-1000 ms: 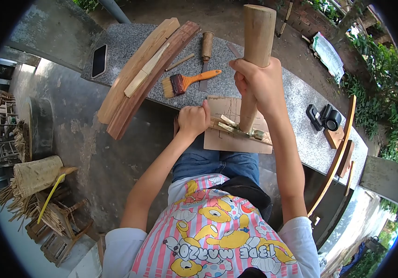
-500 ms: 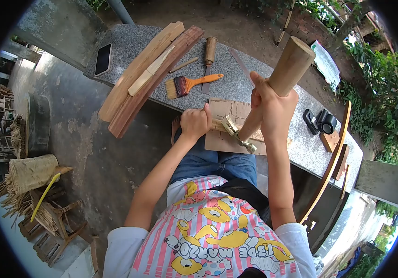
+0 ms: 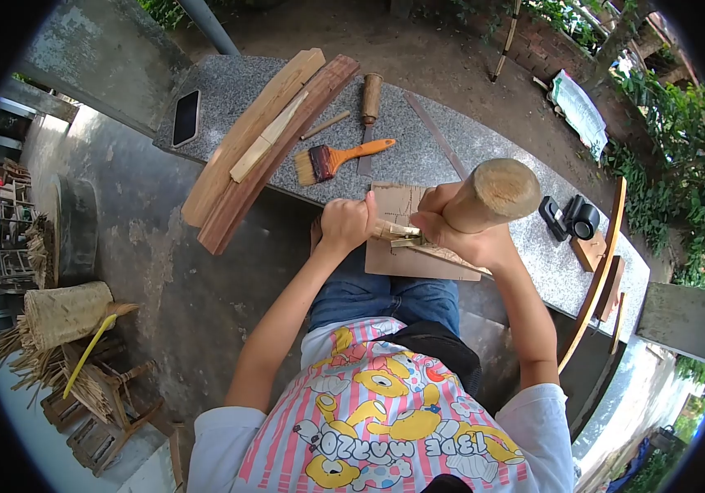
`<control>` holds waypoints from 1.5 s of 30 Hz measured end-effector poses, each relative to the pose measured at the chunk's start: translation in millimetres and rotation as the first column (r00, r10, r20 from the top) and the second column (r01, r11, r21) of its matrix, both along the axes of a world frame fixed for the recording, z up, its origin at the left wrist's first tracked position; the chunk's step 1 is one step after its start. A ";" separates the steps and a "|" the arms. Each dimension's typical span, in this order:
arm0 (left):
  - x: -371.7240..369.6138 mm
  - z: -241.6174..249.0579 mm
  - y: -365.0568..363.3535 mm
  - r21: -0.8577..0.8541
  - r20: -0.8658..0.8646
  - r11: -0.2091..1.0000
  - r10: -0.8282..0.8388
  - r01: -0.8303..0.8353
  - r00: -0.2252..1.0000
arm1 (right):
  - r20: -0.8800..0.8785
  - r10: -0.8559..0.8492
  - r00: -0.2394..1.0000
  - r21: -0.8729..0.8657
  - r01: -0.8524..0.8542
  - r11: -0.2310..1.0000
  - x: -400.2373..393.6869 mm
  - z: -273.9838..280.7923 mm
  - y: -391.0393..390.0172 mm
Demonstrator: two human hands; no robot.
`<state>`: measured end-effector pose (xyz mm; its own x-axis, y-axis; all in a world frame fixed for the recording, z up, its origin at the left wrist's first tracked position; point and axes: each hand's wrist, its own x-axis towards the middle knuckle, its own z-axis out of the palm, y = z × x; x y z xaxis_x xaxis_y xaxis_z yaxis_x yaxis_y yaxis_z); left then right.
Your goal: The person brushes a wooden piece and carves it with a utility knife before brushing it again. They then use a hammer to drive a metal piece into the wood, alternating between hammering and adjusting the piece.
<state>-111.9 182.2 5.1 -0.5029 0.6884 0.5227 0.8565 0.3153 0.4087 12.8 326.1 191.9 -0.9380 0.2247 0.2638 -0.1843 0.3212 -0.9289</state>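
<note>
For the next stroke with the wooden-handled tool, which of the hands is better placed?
Probably the right hand: it grips the wooden handle above the cardboard, while the left hand holds one end of the wood strip.

Right grip [image 3: 467,237] now lowered over the cardboard [image 3: 381,263], wooden handle [image 3: 492,195] dipped nearer it, round end turned fuller toward the camera

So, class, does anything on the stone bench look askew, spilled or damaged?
The pale curved board and the reddish board beside it jut past the near edge of the stone bench, which looks slightly precarious. No spill or breakage stands out there.
</note>
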 end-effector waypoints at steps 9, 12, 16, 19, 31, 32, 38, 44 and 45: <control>0.7 5.5 -2.4 -0.035 0.067 0.999 0.002 0.000 0.998 | -0.256 0.177 0.950 -0.048 -0.195 0.980 21.9 -3.3 16.4; 2.1 6.3 -3.2 -0.037 0.062 0.999 0.012 -0.009 0.998 | -0.282 0.188 0.941 -0.010 -0.199 0.980 27.2 -5.3 6.0; 0.7 6.6 -1.6 -0.026 0.052 1.000 0.009 -0.008 0.999 | -0.290 0.200 0.936 -0.005 -0.211 0.978 27.7 -5.5 7.2; 0.6 7.5 -0.2 -0.068 0.084 0.997 0.027 -0.021 0.996 | -0.284 0.172 0.943 -0.090 -0.205 0.975 22.6 -3.9 11.9; 5.2 10.3 14.9 -0.188 0.011 0.958 0.223 -0.217 0.975 | -0.096 -0.061 0.993 0.126 0.073 0.989 1.9 7.7 -1.8; 5.8 9.7 18.0 -0.130 0.031 0.959 0.256 -0.250 0.966 | -0.081 -0.130 0.988 0.118 0.139 0.983 -3.0 13.6 -4.9; 11.5 6.2 20.2 -0.110 0.038 0.940 0.329 -0.323 0.944 | -0.054 -0.334 0.941 -0.014 0.334 0.942 -20.0 13.3 -13.9; 10.7 4.5 12.5 -0.096 0.073 0.965 0.251 -0.244 0.965 | 0.171 -0.455 0.874 -0.180 0.482 0.857 -39.2 18.1 16.4; 8.9 2.4 13.3 -0.055 0.053 0.975 0.220 -0.217 0.974 | 0.198 -0.447 0.873 -0.259 0.486 0.835 -42.7 13.7 31.9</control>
<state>-103.0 195.5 7.5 -0.6726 0.5827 0.4562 0.7397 0.5128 0.4357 -29.8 358.0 205.7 -0.7223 0.6916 0.0057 0.0409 0.0509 -0.9979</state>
